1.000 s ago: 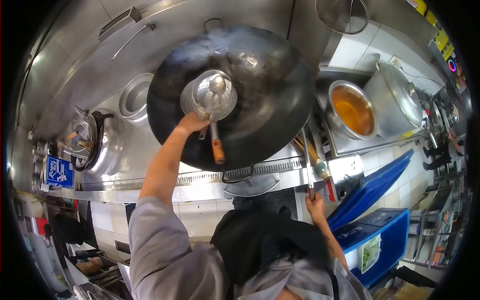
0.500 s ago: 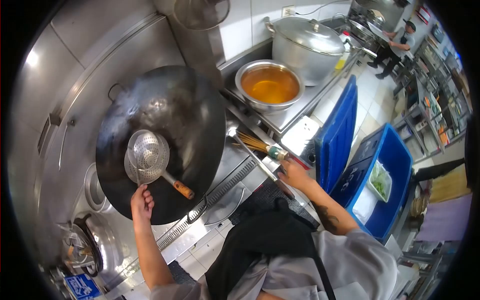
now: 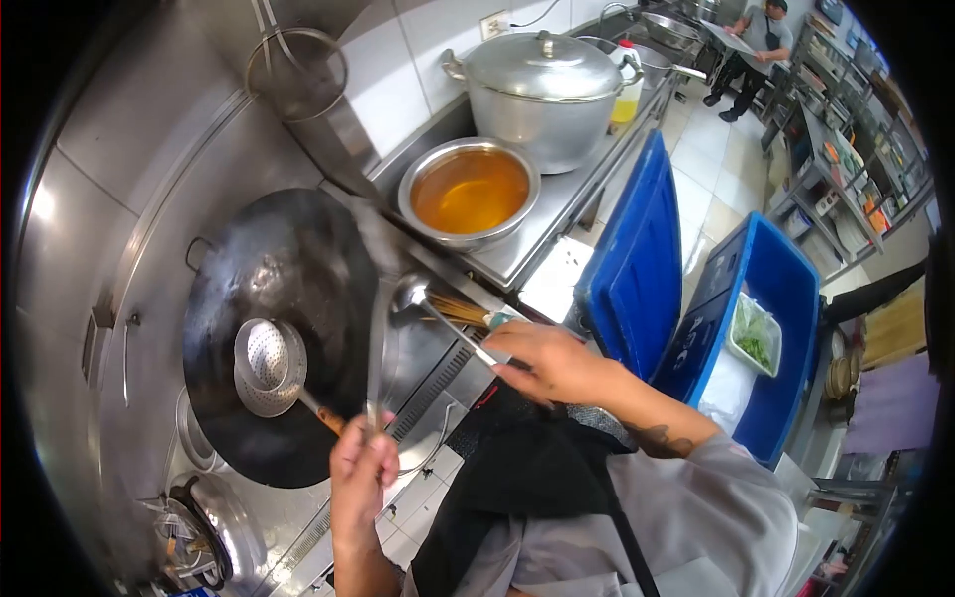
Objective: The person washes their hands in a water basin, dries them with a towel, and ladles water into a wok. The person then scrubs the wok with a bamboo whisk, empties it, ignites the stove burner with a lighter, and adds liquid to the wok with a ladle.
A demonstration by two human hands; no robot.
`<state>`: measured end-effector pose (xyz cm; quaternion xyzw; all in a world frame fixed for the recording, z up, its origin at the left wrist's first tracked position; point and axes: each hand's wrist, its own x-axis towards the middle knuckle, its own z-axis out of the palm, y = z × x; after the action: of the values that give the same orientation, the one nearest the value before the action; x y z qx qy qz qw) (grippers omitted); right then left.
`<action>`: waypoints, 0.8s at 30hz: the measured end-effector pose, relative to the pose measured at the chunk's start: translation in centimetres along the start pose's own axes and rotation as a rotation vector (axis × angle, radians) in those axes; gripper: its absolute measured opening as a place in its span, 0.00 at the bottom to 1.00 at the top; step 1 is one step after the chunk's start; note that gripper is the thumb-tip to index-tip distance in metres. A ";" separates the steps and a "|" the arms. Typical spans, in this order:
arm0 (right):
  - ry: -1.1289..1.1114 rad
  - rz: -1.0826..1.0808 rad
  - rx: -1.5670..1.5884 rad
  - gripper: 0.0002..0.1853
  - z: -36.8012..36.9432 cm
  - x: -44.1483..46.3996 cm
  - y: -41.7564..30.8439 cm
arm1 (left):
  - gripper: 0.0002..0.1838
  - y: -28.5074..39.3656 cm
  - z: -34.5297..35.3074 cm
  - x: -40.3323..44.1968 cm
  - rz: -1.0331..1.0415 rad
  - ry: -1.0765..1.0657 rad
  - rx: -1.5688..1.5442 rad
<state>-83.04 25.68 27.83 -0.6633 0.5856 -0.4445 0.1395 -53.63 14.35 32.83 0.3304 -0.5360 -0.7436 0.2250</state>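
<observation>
Apron (image 3: 517,468), black, was nearest the camera, and just beyond it the left hand (image 3: 363,458) was clenched round the lower end of a metal utensil (image 3: 376,348), too blurred to name, which it held roughly upright. The right hand (image 3: 547,360) grasped the handle of a ladle (image 3: 410,293), the round bowl of which pointed away, near the utensil and just beside a bundle of thin sticks (image 3: 456,310). Past the left hand, a perforated strainer (image 3: 269,396) lay inside the dark wok (image 3: 264,284), its wooden handle ending close to that hand; whether they touched could not be told. Farther off, a steel bowl (image 3: 477,240) of amber liquid stood on the steel surface (image 3: 537,217), before a lidded pot (image 3: 542,114). In the far distance another person (image 3: 771,45) held a pale, flat board (image 3: 731,42)
</observation>
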 end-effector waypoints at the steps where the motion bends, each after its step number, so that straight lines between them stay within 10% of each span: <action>1: 0.053 0.050 -0.044 0.16 -1.5 -1.2 0.3 | 0.15 0.0 1.2 0.1 -0.104 -0.058 0.008; 9: 0.208 0.352 -0.046 0.15 -8.3 -9.5 3.9 | 0.16 -10.3 11.3 13.8 -0.449 -0.171 -0.080; 24: 0.234 0.528 -0.078 0.14 -12.4 -15.8 3.7 | 0.14 -22.8 26.8 43.1 -0.301 0.096 -0.332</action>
<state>-93.54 43.09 25.53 -0.4372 0.7667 -0.4433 0.1562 -102.14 9.37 6.06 0.4001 -0.3398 -0.8301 0.1880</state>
